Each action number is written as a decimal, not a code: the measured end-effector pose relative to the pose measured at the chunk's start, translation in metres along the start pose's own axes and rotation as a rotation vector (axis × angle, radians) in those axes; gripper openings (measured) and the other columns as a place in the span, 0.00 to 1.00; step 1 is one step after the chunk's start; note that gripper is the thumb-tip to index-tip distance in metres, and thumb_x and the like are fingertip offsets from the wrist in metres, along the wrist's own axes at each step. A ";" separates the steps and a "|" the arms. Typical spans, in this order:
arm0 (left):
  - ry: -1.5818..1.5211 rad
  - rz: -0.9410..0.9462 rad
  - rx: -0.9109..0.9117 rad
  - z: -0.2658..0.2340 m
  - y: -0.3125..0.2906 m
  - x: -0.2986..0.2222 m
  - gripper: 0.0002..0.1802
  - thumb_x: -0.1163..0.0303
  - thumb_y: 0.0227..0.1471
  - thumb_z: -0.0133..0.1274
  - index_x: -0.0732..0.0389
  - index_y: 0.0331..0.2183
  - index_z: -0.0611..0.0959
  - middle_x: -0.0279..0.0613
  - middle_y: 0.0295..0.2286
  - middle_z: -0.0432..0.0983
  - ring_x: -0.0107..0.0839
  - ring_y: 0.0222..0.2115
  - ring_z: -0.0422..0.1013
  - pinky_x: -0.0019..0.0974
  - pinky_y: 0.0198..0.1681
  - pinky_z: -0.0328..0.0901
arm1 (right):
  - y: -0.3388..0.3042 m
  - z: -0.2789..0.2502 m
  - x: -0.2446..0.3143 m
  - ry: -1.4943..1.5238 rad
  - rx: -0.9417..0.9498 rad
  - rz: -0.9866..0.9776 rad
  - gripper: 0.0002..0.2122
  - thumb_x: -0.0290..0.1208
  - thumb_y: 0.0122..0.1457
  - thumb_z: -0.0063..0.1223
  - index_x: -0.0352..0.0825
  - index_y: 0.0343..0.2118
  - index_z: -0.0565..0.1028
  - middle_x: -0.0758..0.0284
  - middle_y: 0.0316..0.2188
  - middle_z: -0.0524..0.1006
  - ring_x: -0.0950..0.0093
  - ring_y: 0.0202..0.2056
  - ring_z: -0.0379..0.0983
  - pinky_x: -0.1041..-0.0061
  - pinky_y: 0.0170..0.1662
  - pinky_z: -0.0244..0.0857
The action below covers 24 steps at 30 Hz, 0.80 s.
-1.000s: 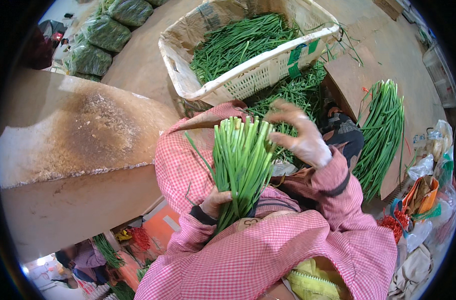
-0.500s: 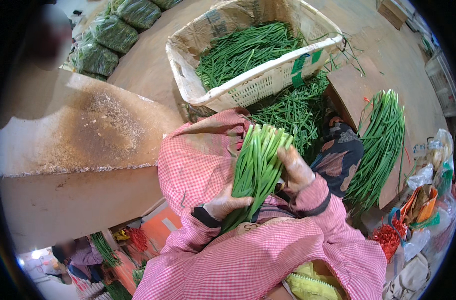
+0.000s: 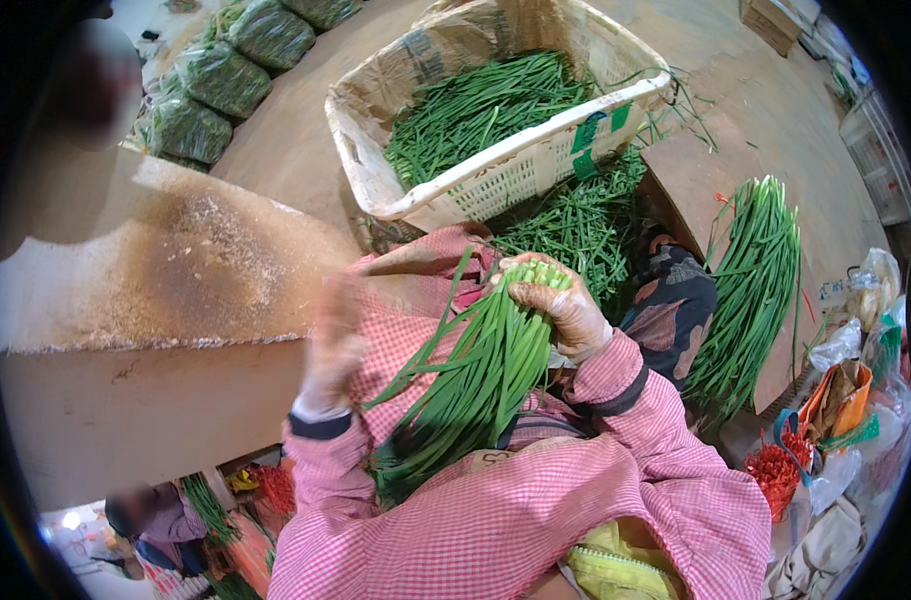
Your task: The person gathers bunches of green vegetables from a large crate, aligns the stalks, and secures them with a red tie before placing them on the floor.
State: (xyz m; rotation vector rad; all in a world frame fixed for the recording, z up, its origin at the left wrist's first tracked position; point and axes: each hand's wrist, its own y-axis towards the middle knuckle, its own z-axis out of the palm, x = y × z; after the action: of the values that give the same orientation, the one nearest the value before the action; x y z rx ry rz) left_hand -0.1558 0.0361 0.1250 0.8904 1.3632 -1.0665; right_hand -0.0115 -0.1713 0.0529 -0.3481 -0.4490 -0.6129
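Observation:
A bunch of garlic chives [image 3: 481, 365] lies across my lap, pale cut ends up and the long green leaves fanning down to the left. My right hand [image 3: 568, 305], in a thin translucent glove, is wrapped round the bunch close to those pale ends. To the left, apart from the bunch, my left hand [image 3: 334, 350] is raised beside the table edge. Motion smears its fingers, so their shape is unclear; no chives show in it. One loose leaf sticks up from the left side of the bunch.
Ahead stands a white plastic crate [image 3: 496, 165] of chives, with more chives [image 3: 576, 225] heaped below it. A larger pile [image 3: 751, 290] rests on a board at right, near red ties [image 3: 776, 475] and plastic bags. A stained table [image 3: 216, 250] stands left; another person [image 3: 161, 525] is at lower left.
My left hand has let go of the leafy part and swung up and left. My right hand has closed round the pale ends, and the leaves have spread out.

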 end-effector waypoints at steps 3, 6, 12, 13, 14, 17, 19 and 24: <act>-0.044 0.347 -0.010 0.050 0.019 -0.026 0.65 0.61 0.28 0.69 0.60 0.60 0.43 0.50 0.59 0.44 0.40 0.59 0.45 0.42 0.60 0.44 | -0.012 0.009 0.008 -0.094 -0.071 -0.055 0.14 0.20 0.49 0.54 0.30 0.40 0.70 0.64 0.35 0.75 0.72 0.36 0.73 0.71 0.43 0.68; 0.195 -0.242 0.411 0.077 0.034 0.009 0.60 0.62 0.27 0.69 0.61 0.58 0.50 0.44 0.54 0.54 0.37 0.55 0.53 0.42 0.58 0.49 | -0.007 0.028 0.006 -0.365 -0.019 -0.165 0.13 0.22 0.47 0.58 0.32 0.38 0.73 0.69 0.33 0.76 0.79 0.35 0.71 0.79 0.41 0.66; -0.353 -0.666 0.654 0.085 -0.003 0.056 0.36 0.75 0.36 0.62 0.65 0.49 0.66 0.46 0.42 0.71 0.37 0.43 0.69 0.40 0.48 0.63 | -0.011 0.015 0.026 -0.134 -0.020 -0.112 0.13 0.22 0.45 0.61 0.32 0.36 0.73 0.70 0.32 0.75 0.80 0.33 0.71 0.79 0.39 0.66; -0.360 -0.679 0.651 0.089 0.003 0.058 0.35 0.75 0.36 0.62 0.66 0.48 0.66 0.46 0.42 0.71 0.36 0.42 0.69 0.39 0.47 0.64 | -0.010 0.012 0.034 -0.145 -0.006 -0.108 0.13 0.22 0.44 0.61 0.32 0.35 0.74 0.70 0.31 0.75 0.80 0.33 0.71 0.79 0.38 0.66; -0.343 -0.706 0.599 0.096 0.011 0.054 0.34 0.76 0.36 0.63 0.66 0.47 0.68 0.45 0.40 0.72 0.36 0.40 0.70 0.39 0.45 0.65 | -0.007 0.011 0.040 -0.150 -0.017 -0.114 0.15 0.22 0.45 0.61 0.31 0.37 0.72 0.70 0.32 0.75 0.79 0.33 0.71 0.79 0.39 0.67; -0.258 -0.600 0.573 0.131 0.035 0.033 0.33 0.76 0.36 0.63 0.65 0.46 0.68 0.44 0.38 0.73 0.35 0.37 0.71 0.38 0.43 0.66 | -0.026 0.025 0.091 -0.056 0.047 -0.178 0.20 0.24 0.45 0.62 0.33 0.43 0.69 0.68 0.32 0.76 0.78 0.35 0.72 0.78 0.41 0.68; -0.183 -0.501 0.637 0.185 0.055 -0.004 0.31 0.78 0.37 0.61 0.65 0.46 0.69 0.42 0.37 0.73 0.33 0.36 0.71 0.35 0.42 0.66 | -0.045 0.021 0.145 -0.316 0.022 -0.279 0.20 0.24 0.44 0.64 0.33 0.41 0.71 0.67 0.34 0.76 0.78 0.35 0.72 0.77 0.40 0.68; -0.227 -0.281 0.900 0.341 0.094 -0.034 0.26 0.74 0.39 0.62 0.65 0.44 0.75 0.37 0.38 0.75 0.24 0.36 0.70 0.31 0.44 0.64 | -0.145 0.015 0.286 -0.517 -0.206 -0.521 0.19 0.27 0.49 0.57 0.32 0.45 0.69 0.67 0.32 0.76 0.76 0.33 0.73 0.79 0.38 0.68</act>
State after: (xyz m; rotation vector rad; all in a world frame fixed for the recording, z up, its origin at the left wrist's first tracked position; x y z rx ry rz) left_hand 0.0408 -0.2566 0.1643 1.1741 0.7984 -2.0040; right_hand 0.1031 -0.4102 0.2340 -0.5983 -0.9936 -1.0868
